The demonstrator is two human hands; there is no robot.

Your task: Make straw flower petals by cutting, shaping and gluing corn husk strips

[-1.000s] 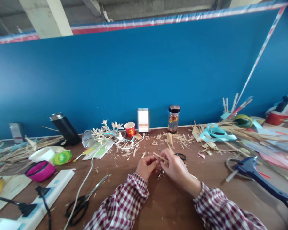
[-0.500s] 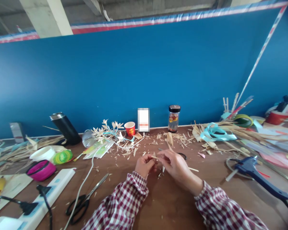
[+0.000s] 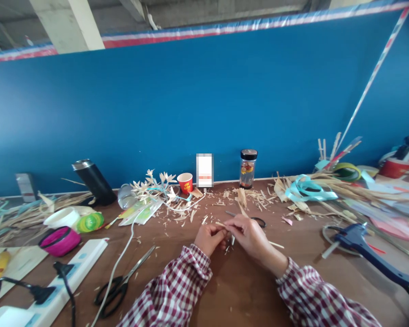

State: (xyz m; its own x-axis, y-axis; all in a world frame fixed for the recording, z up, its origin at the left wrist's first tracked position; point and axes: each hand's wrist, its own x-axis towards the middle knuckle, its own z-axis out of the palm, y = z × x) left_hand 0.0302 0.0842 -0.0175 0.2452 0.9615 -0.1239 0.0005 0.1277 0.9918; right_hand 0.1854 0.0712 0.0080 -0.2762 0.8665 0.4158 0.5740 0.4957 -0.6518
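Note:
My left hand (image 3: 209, 239) and my right hand (image 3: 248, 234) meet above the brown table, fingertips almost touching. Between them is a thin pale strip (image 3: 220, 224), looking like dried plant husk, pinched by the fingers of both hands. Its lower part is hidden by the fingers. Just behind my right hand lies a pair of scissors, its black handle loop (image 3: 260, 222) showing. A slim pale stick (image 3: 276, 245) pokes out beside my right wrist. Husk scraps (image 3: 182, 217) are scattered in front of my hands.
Black-handled scissors (image 3: 117, 290) and a white power strip (image 3: 78, 268) lie to the left. At the right rests a blue glue gun (image 3: 361, 243). Along the back stand husk flowers (image 3: 153, 186), a red paper cup (image 3: 185, 183), a lidded bottle (image 3: 247, 170) and a dark flask (image 3: 94, 181).
Both hands have stayed together on the strip, with slight shifts of the fingers. The left hand sits slightly lower and further right in view.

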